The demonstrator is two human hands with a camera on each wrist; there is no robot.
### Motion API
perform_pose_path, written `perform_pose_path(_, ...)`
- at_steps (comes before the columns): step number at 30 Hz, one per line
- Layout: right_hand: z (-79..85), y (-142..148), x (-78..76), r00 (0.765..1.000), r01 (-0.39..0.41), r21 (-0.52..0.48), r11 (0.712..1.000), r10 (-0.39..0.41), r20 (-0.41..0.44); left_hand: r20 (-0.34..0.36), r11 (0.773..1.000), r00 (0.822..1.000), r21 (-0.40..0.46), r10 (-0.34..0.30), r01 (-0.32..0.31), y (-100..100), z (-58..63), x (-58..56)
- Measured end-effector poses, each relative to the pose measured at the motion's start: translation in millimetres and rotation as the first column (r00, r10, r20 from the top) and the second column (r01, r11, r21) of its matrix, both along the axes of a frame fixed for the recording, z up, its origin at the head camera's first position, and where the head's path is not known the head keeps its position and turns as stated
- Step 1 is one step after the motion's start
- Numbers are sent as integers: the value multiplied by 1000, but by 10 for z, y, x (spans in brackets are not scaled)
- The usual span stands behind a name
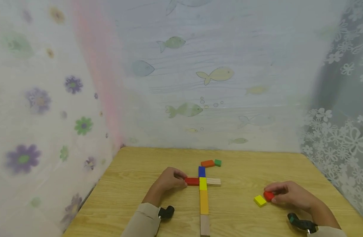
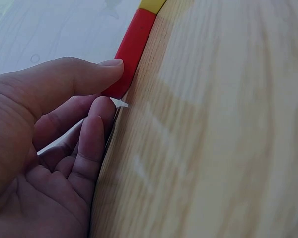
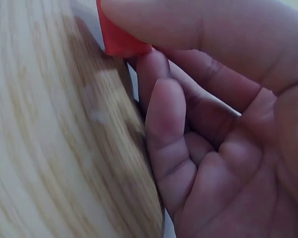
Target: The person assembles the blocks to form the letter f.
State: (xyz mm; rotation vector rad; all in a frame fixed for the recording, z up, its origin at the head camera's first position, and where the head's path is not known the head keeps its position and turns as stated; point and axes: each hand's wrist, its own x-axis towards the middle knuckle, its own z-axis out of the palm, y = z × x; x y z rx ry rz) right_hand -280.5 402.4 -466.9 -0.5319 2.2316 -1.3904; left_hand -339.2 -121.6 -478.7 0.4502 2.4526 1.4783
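Note:
Toy blocks form a cross on the table. A yellow block (image 1: 203, 183) lies at its centre, with a blue block (image 1: 201, 171) above and an orange-yellow block (image 1: 204, 202) below, then a greyish-brown block (image 1: 204, 224). A plain wood block (image 1: 213, 182) juts right. On the left side, my left hand (image 1: 169, 179) pinches the outer end of a long red block (image 1: 192, 181) between thumb and fingers; the left wrist view shows the thumb on it. Over to the right, my right hand (image 1: 294, 196) pinches a small red block (image 1: 269, 196), beside another yellow block (image 1: 260, 200).
Behind the cross, an orange block (image 1: 207, 163) and a small green block (image 1: 218, 163) lie end to end. The wooden table (image 1: 125, 197) meets a fish-patterned sheet (image 1: 217, 125) at the back, with flowered sheets on both sides.

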Motion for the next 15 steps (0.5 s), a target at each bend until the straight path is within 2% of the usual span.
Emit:
perform_pose_path(7,67,-107,17,994,94,128,987,-86,-71,14,1000,1000,2,10,-10,0,-20,8)
perform_pose_path(15,145,-191,-16,975,186,192,964,-157,-157,25,1000,999,11,20,-21,7,7,32)
